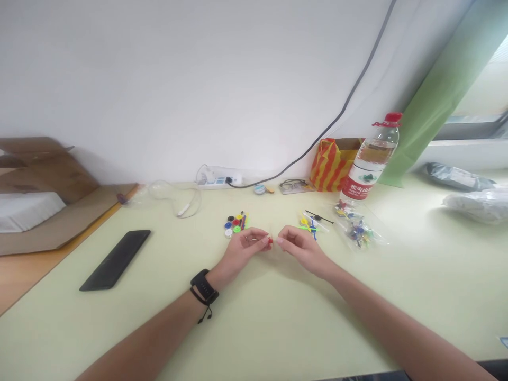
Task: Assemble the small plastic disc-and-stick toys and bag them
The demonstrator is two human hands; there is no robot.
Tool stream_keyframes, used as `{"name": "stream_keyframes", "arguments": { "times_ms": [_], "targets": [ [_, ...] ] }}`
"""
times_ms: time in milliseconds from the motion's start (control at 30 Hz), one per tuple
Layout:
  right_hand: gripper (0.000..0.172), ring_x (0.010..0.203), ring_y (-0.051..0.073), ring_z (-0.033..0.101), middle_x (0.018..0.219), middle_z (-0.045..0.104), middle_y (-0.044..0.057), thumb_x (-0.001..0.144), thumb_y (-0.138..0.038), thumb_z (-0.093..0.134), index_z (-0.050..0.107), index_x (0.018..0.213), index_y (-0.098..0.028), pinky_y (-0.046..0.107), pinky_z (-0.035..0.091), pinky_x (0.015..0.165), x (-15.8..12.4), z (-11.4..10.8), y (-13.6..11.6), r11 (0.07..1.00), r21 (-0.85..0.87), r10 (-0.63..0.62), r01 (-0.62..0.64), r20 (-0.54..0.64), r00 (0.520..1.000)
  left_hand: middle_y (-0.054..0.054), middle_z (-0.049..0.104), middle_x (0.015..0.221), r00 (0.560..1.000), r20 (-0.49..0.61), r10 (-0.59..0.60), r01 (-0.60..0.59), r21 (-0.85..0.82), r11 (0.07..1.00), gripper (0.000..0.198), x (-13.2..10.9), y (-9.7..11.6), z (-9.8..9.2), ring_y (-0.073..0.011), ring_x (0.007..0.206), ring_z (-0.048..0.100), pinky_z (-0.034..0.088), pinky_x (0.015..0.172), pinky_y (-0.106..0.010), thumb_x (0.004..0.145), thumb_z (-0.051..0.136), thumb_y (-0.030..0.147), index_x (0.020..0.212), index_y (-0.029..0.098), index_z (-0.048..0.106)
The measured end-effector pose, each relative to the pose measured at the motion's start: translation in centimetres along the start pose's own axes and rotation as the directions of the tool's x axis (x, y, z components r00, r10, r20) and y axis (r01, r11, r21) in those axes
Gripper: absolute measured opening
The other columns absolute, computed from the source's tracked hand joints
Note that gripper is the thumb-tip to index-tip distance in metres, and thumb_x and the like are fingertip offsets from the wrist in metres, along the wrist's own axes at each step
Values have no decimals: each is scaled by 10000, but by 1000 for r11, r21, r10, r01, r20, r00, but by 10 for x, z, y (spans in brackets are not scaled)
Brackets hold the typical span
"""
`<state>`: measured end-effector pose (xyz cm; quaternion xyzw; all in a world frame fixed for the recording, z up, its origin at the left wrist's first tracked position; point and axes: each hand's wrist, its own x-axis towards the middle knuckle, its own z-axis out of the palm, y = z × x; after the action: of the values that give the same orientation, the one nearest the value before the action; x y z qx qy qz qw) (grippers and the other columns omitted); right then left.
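Note:
My left hand (243,246) pinches a tiny red piece (270,241) just above the pale green table (254,317). A black watch sits on that wrist. My right hand (299,246) is closed in a pinch right beside the red piece, fingertips almost touching it; what it holds, if anything, is too small to see. A cluster of small coloured round pieces (235,222) lies just beyond my left hand. Coloured sticks and connectors (311,221) lie just beyond my right hand.
A clear bag of small coloured parts (357,230) lies to the right, near a water bottle with a red cap (373,159). A black phone (116,259) lies at left. Cardboard (51,196), a power strip (218,180), glasses (293,185) and a striped bag (329,165) line the wall.

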<state>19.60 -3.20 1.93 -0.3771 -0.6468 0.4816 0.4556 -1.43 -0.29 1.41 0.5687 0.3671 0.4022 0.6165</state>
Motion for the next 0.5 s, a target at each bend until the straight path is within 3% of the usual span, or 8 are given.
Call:
{"name": "stream_keyframes", "arguments": {
  "times_ms": [133,333,500],
  "targets": [
    [246,716,153,578,873,655,26,947,-460,631,604,963,-216,280,447,621,2,4,9,995,-100,-13,6,-74,997,-78,753,977,1000,27,4,-5,4,1000,282,0,-1,-1,-209,898,735,582,913,-369,839,801,371,1020,166,730],
    [152,668,130,586,973,690,29,946,-352,622,633,1038,-231,264,472,584,1,7,8,978,-205,-35,30,-23,999,-86,759,1033,998,52,42,-42,-1,999,254,1,-2,0,-209,950,727,575,908,-343,859,785,362,1018,172,733],
    [230,656,118,573,956,640,17,932,-328,633,614,1142,-237,261,477,596,0,5,9,976,-214,-56,42,-59,997,-77,759,1005,998,41,46,-46,-9,999,261,1,-2,0,-210,921,734,578,908,-358,851,792,372,1009,172,739]
  ]
}}
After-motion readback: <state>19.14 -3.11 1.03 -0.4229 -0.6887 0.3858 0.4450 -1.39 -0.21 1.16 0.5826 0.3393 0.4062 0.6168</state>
